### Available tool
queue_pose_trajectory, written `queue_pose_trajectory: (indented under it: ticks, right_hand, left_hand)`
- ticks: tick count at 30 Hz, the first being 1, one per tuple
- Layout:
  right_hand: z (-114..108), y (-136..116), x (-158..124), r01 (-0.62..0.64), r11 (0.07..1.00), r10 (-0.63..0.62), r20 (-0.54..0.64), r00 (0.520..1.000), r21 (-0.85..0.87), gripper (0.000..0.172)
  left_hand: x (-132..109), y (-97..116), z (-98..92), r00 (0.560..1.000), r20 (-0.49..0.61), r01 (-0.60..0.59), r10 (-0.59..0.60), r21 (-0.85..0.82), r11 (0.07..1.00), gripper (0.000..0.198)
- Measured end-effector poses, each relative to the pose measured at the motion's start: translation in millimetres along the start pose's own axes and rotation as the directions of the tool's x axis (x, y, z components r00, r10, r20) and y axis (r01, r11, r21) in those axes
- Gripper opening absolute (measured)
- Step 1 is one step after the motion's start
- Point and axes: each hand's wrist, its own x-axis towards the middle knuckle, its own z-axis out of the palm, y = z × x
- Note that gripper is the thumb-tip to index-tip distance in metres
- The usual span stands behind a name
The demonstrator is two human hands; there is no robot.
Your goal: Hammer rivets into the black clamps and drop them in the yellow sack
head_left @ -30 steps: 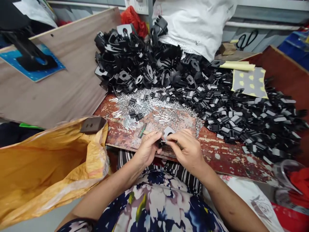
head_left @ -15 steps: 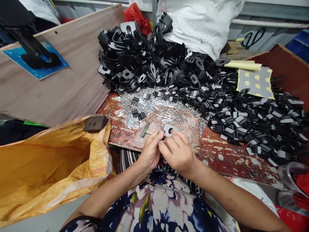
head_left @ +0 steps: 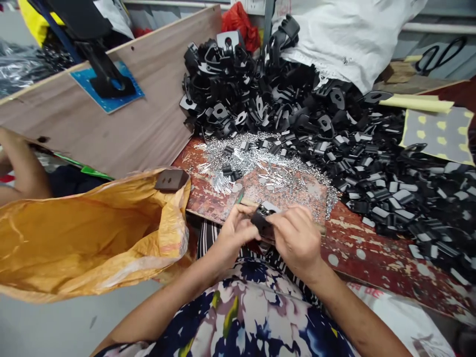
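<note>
A black plastic clip (head_left: pixel 263 218) with a grey flat face is held between my two hands above the front edge of the worktable. My left hand (head_left: pixel 236 232) grips its left side with thumb and fingers. My right hand (head_left: pixel 299 242) is closed, its fingertips pinching the right side of the clip. Whether a small pin is also in my right fingers cannot be seen. Just beyond my left fingers lies a hammer with a green-edged head (head_left: pixel 241 196), its wooden handle mostly hidden behind my hands. Loose metal pins (head_left: pixel 256 156) are heaped beyond on the table.
Larger black clip parts (head_left: pixel 230 99) are piled at the back, smaller ones (head_left: pixel 394 198) to the right. A wooden panel (head_left: pixel 148 99) stands left, above an open yellow sack (head_left: pixel 92 238) with a brown block (head_left: pixel 171 180) on its rim. Another person's arm (head_left: pixel 22 163) shows far left.
The view has swung left, so the table sits further right. The clip has been turned from face-up to tilted, and my right hand has shifted along its right side.
</note>
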Motion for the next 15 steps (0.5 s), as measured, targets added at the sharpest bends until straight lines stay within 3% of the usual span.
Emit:
queue_pose_trajectory:
  ticks: [3, 5, 8, 10, 15]
  right_hand:
    - [8.0, 0.5, 3.2, -0.046, 0.995, 0.03, 0.183, 0.983, 0.085, 0.018]
    - [13.6, 12.8, 2.1, -0.094, 0.996, 0.089, 0.306, 0.948, 0.001, 0.02]
    - [22.9, 41.2, -8.0, -0.064, 0.947, 0.186, 0.374, 0.908, -0.315, 0.018]
    - [27.9, 55.2, -18.6, 0.005, 0.912, 0.184, 0.42, 0.889, -0.41, 0.017]
    - [13.4, 48.2, -31.9, -0.028, 0.916, 0.22, 0.443, 0.869, -0.4, 0.02]
  left_hand:
    - [-20.5, 9.3, -25.4, 0.989, -0.06, -0.094, 0.136, 0.461, 0.883, 0.041]
    - [-30.2, 17.5, -47.6, 0.985, -0.092, -0.058, 0.147, 0.623, 0.78, 0.027]
    - [-32.5, 22.6, -76.7, 0.963, -0.237, 0.049, 0.128, 0.62, 0.783, 0.028]
    - [-25.4, 17.4, -87.1, 0.939, -0.303, 0.052, 0.164, 0.595, 0.802, 0.027]
    - [0.4, -7.0, -90.5, 0.94, -0.23, -0.037, 0.252, 0.665, 0.746, 0.026]
